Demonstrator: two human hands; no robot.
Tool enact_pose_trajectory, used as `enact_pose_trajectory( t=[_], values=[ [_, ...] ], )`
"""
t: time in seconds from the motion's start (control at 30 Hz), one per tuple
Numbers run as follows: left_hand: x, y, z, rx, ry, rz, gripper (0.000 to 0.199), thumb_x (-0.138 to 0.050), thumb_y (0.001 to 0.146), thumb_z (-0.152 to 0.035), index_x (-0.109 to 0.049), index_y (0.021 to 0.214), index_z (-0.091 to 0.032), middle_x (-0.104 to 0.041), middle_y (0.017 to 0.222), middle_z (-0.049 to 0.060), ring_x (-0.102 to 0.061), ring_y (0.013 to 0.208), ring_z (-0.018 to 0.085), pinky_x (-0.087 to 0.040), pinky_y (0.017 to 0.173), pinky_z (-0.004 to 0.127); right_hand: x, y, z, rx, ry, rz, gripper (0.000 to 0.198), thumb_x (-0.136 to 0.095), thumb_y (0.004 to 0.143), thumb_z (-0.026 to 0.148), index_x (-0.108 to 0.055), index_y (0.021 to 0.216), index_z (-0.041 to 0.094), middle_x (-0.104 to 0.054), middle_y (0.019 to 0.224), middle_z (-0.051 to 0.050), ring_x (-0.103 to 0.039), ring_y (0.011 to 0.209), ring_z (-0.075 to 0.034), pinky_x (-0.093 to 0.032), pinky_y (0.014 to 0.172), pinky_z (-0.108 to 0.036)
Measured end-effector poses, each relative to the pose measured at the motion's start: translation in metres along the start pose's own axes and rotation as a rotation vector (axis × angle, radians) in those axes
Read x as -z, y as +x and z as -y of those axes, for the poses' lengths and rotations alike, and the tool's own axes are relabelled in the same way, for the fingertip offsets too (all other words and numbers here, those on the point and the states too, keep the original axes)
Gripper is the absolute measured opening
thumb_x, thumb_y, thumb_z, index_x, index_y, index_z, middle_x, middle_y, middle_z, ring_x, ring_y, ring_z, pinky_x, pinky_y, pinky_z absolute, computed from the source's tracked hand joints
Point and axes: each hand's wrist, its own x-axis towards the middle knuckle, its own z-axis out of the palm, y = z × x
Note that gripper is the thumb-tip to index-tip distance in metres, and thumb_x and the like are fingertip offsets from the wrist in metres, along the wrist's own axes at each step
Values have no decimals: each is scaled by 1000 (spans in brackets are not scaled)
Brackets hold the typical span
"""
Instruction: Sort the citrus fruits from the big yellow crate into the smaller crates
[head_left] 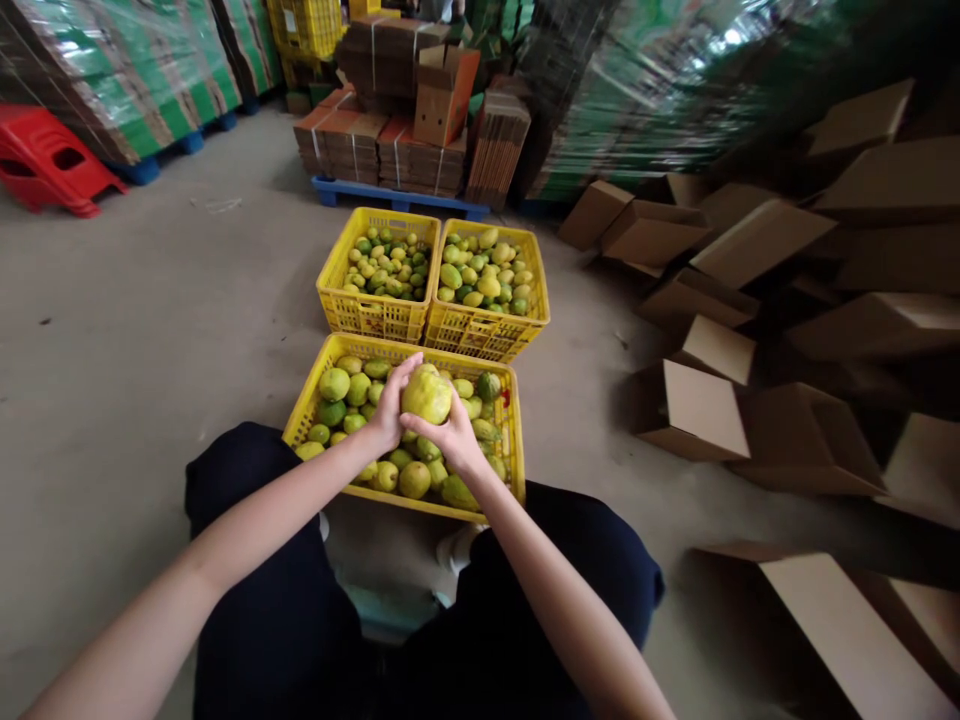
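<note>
A large, bumpy yellow-green lemon (427, 395) is held between both hands, above the nearest yellow crate (330, 352). My left hand (391, 405) is cupped along its left side, fingers pointing away from me. From below and the right, my right hand (454, 432) grips the same fruit, its thumb lying across the near side. Beneath the hands, the crate is filled with green and yellow lemons (415, 480) of mixed sizes. My wrists and forearms cover part of them.
Two more yellow crates of lemons, a left one (375, 318) and a right one (480, 335), stand just beyond. Open cardboard boxes (705, 410) litter the floor at right. Flattened cartons (349, 140) sit on a blue pallet (397, 196). A red stool (52, 160) is far left.
</note>
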Motion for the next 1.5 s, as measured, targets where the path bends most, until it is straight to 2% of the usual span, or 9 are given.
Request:
enact_pose_trajectory(
  t=[0.17, 0.3, 0.43, 0.53, 0.73, 1.0, 1.17, 1.33, 1.5],
  values=[
    [7, 13, -2, 194, 40, 98, 20, -68, 77, -36, -62, 84, -19, -70, 82, 2, -67, 97, 23, -54, 84, 30, 2, -5, 12, 98, -126, -54, 74, -91, 51, 33, -59, 118, 24, -63, 123, -8, -56, 123, -30, -40, 113, -49],
    [5, 17, -19, 281, 136, 159, 18, -69, 79, -32, -62, 86, -16, -70, 82, 5, -67, 93, 24, -53, 81, 33, 11, -4, 31, 226, -185, -19, 62, -86, 62, 33, -58, 116, 26, -64, 115, -7, -62, 107, -28, -47, 104, -48],
    [2, 11, -44, -60, 300, 149, 55, -88, 56, -15, -61, 104, -21, -68, 105, 3, -64, 101, 22, -51, 89, 30, 27, 1, 48, 380, -433, -171, 60, -84, 62, 30, -58, 116, 27, -62, 117, -7, -59, 112, -30, -45, 104, -51],
    [2, 4, -57, -310, 447, 260, 67, -90, 48, -10, -61, 107, -23, -64, 120, 5, -62, 108, 23, -50, 93, 31, 36, 5, 54, 480, -616, -234, 55, -79, 64, 22, -59, 115, 28, -62, 118, -7, -59, 113, -31, -46, 102, -52],
    [5, -5, -61, -522, 600, 397, 57, -89, 59, -20, -67, 111, -25, -53, 135, 9, -54, 124, 28, -49, 96, 33, 33, 11, 57, 591, -680, -262, 55, -68, 68, 15, -56, 120, 29, -62, 122, -8, -58, 117, -30, -45, 104, -51],
    [12, 0, -56, -622, 760, 372, 52, -87, 65, -25, -72, 115, -28, -51, 116, 6, -53, 119, 25, -44, 106, 37, 31, 14, 49, 550, -612, -247, 55, -65, 70, 12, -53, 121, 28, -62, 125, -9, -56, 121, -30, -41, 107, -52],
    [11, 6, -57, -347, 445, 372, 73, -91, 57, -23, -63, 124, -28, -58, 121, 6, -61, 109, 24, -48, 99, 37, 30, 12, 51, 402, -304, -255, 57, -81, 60, 18, -52, 108, 27, -65, 112, -4, -63, 103, -24, -53, 90, -40],
    [12, 10, -63, 3, 165, 394, 53, -90, 61, -32, -64, 104, -17, -69, 109, 8, -66, 103, 24, -51, 92, 36, 30, 13, 53, 97, 66, -253, 42, -86, 62, 38, -56, 88, 25, -68, 85, 1, -65, 73, -18, -56, 62, -30],
    [19, 15, -65, 142, 180, 432, 39, -83, 72, -40, -68, 95, -13, -74, 98, 11, -70, 96, 25, -54, 89, 36, 30, 16, 49, -138, 242, -110, 44, -77, 68, 60, -65, 85, 21, -71, 72, -5, -69, 66, -24, -56, 50, -34]
  ],
)
